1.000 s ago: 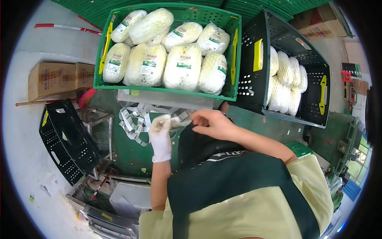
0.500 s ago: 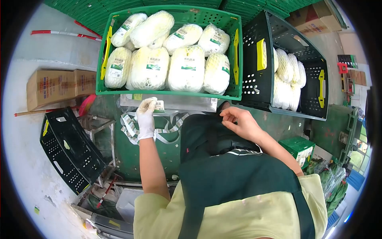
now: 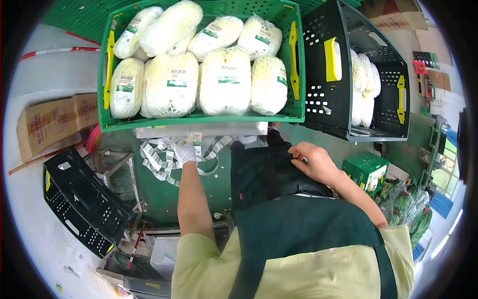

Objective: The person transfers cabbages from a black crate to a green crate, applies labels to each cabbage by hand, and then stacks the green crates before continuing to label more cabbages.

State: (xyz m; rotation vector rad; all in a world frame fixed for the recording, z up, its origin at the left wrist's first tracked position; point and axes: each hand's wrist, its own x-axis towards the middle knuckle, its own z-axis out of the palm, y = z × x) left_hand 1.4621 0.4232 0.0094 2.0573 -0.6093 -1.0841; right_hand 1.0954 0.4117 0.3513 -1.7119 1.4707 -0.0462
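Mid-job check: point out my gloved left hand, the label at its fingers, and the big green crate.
Gloved left hand [image 3: 185,152]: head view, middle of the glove.
Label [image 3: 194,143]: head view, middle of its printed face.
Green crate [image 3: 199,121]: head view, near side's rim.

A produce packing workspace, with crates [image 3: 201,119] of wrapped, labelled cabbages [image 3: 225,82] and cardboard boxes [image 3: 57,122].

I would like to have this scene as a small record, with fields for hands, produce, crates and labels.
left hand: white glove, holding printed label
right hand: bare, fingers loosely curled, nothing visible held
green crate: holds net-wrapped vegetables, labelled, four in front row
black crate: right of green crate, more wrapped vegetables inside
label strip: loose loops around left hand
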